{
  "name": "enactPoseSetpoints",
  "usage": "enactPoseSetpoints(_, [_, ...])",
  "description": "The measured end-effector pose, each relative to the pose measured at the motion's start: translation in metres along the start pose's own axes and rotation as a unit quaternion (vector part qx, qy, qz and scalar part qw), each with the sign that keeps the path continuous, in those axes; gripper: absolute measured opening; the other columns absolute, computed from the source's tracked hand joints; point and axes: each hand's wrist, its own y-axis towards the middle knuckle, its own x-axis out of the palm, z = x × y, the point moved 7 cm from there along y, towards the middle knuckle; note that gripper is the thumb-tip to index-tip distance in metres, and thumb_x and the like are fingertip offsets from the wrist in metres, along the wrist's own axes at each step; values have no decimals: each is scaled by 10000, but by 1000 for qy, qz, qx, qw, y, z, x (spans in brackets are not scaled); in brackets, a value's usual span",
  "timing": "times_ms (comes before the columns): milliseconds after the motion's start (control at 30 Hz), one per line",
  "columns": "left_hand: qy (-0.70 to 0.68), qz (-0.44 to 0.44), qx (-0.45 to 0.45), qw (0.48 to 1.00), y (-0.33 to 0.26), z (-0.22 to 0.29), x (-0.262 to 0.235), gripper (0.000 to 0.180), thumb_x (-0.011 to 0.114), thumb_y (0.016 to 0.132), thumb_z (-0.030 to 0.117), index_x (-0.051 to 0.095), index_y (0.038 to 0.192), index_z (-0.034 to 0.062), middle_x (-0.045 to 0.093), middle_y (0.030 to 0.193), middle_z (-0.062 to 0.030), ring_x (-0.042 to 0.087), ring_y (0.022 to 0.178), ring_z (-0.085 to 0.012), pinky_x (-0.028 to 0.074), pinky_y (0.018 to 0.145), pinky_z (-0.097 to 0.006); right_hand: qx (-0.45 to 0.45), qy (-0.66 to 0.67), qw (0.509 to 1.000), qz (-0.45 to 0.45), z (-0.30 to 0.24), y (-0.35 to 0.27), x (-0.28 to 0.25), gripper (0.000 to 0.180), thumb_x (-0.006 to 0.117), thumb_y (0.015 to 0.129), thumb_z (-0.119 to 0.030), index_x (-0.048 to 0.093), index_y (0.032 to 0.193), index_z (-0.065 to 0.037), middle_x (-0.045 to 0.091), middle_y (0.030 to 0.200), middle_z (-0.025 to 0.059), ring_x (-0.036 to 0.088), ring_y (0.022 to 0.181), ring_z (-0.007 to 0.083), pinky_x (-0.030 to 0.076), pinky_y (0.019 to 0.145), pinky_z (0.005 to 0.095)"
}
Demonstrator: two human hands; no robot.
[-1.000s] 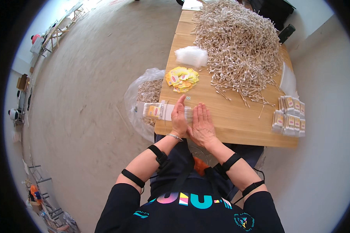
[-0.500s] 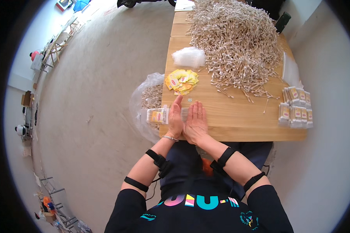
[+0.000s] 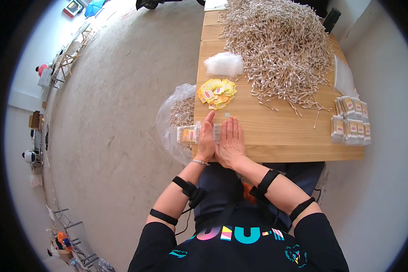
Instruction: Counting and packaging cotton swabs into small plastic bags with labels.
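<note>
You are pressing your flat left hand (image 3: pixel 206 141) and right hand (image 3: pixel 231 141), fingers together, onto the swab packet (image 3: pixel 189 134) at the table (image 3: pixel 281 136) edge, now sliding slightly leftward, smoothing it closed.

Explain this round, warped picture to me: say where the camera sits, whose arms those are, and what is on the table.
The camera is worn on a person's head and looks down, so the arms coming from the lower edge are that person's own. The wide lens bends straight edges. The left hand and right hand lie flat, side by side, pressing on a clear packet of cotton swabs at the edge of the wooden table. Further back lies a big heap of loose swabs, a pile of yellow labels and a crumpled clear bag. Filled packets are stacked at the right.
</note>
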Motion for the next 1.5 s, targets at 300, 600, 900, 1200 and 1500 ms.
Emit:
enactPoseSetpoints(300, [-62,27,0,998,-3,-7,-7,590,266,1013,418,342,1382,-36,367,1431,-158,290,1359,-229,190,1134,-352,-34,8,998,-46,-6,-7,-3,830,463,867,-401,104,1419,106,39,1505,281,-20,1416,398,-10,1145,478])
enactPoseSetpoints(600, [180,0,72,981,-9,20,-15,412,419,976,185,414,1348,7,453,1366,-184,397,1302,-291,282,1083,-347,-35,-40,998,-22,-5,-8,4,886,485,853,-447,97,1415,116,41,1503,284,-11,1414,405,1,1146,470])
enactPoseSetpoints(900, [402,90,65,909,-4,2,-116,456,476,940,209,413,1344,7,441,1362,-208,336,1321,-366,231,1105,-432,-51,-7,999,3,-23,2,9,902,519,845,-441,92,1416,111,72,1497,284,17,1412,401,24,1143,476])
enactPoseSetpoints(1200, [23,61,-87,994,-1,-52,-120,447,390,992,215,364,1379,-7,484,1343,-141,442,1241,-205,339,1042,-298,-59,-13,998,8,-33,4,12,901,524,847,-447,100,1413,112,75,1496,283,19,1412,402,22,1144,474])
enactPoseSetpoints(1500, [-43,72,-90,992,-2,-37,-114,406,372,997,171,381,1361,-9,492,1330,-141,466,1206,-183,365,1021,-285,-75,-19,997,-9,-48,6,13,894,526,851,-454,116,1404,117,81,1487,296,28,1408,412,43,1143,470])
